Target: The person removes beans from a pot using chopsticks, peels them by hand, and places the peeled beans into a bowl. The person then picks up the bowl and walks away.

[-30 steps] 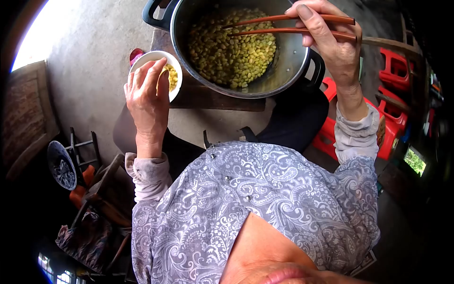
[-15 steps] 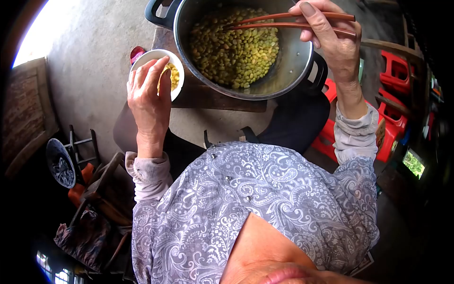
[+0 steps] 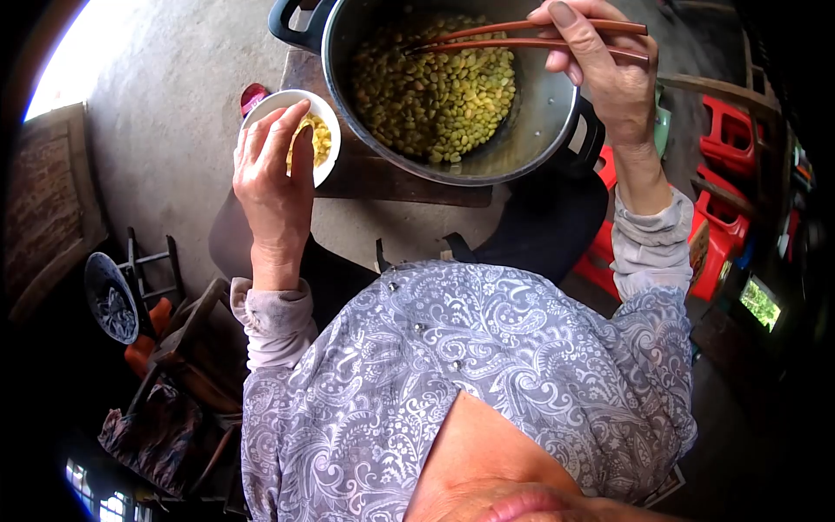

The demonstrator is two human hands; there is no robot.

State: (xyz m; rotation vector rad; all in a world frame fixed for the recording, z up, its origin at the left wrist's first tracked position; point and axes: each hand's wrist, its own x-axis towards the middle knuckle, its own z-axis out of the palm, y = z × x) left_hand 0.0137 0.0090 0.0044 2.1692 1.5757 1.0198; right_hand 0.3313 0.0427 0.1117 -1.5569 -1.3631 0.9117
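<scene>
My right hand [image 3: 604, 74] grips a pair of reddish-brown chopsticks [image 3: 531, 42]. Their far tips reach down among green-yellow beans [image 3: 461, 96] in a large metal pot [image 3: 544, 109] with black handles. Over the left side of a white bowl [image 3: 327, 109] hangs my left hand [image 3: 277, 187], back upward, thumb and index fingertip apart. Whether its fingers touch the rim is hidden. Yellow pieces [image 3: 320, 141] lie inside the bowl.
Pot and bowl stand on a low wooden bench [image 3: 400, 184] before my knees. Red plastic stools [image 3: 726, 135] are at right. On the left are a dark round pan [image 3: 111, 300] and a wooden chair [image 3: 196, 348]. A small pink-red object [image 3: 253, 97] sits beyond the bowl.
The right hand and chopsticks have shifted slightly left, and the tips sit a little farther left over the beans. My left hand has hardly moved.
</scene>
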